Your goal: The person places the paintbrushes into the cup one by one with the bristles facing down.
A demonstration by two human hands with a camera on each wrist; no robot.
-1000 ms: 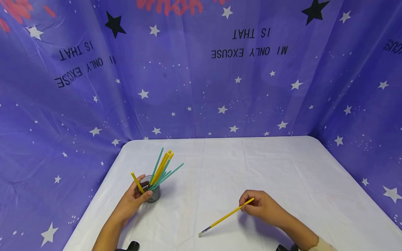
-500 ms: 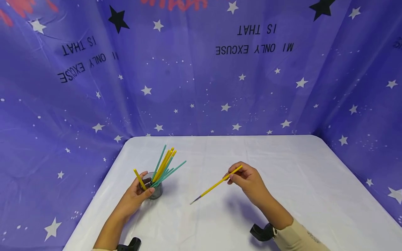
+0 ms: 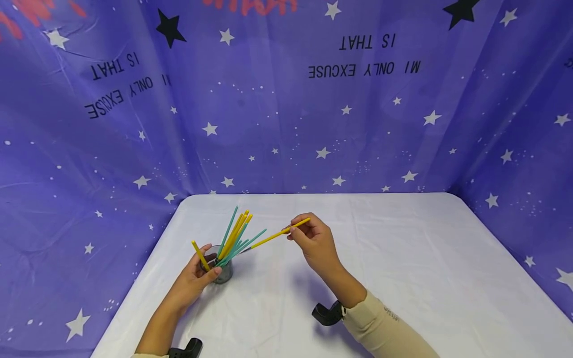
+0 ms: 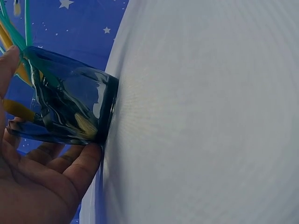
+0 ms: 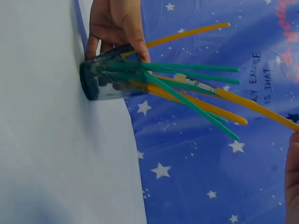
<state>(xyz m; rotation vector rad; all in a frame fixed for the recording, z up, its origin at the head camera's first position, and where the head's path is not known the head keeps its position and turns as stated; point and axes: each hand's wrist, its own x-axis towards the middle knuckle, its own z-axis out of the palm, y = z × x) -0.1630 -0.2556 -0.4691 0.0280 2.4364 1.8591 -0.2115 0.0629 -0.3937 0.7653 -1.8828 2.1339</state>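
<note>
My left hand [image 3: 190,283] holds a dark tinted glass cup [image 4: 74,93] that stands on the table, thumb on one side and fingers on the other. Several yellow and teal paintbrushes lean in the cup, bristles down; one yellow brush [image 3: 200,255] tilts to the left, apart from the rest. Between thumb and fingers my right hand [image 3: 315,243] pinches a yellow paintbrush [image 3: 277,234] near the end of its handle. That brush slants down to the left, its bristle tip beside the teal handles [image 5: 196,105] and above the cup's rim.
A white cloth covers the table [image 3: 380,258]. Purple star-printed fabric [image 3: 286,109] hangs behind it and along both sides. Each wrist carries a black camera mount [image 3: 328,314].
My right hand has risen from the table's front and moved left with the yellow paintbrush, bringing its tip to the brushes in the cup. The left hand stays on the cup.
</note>
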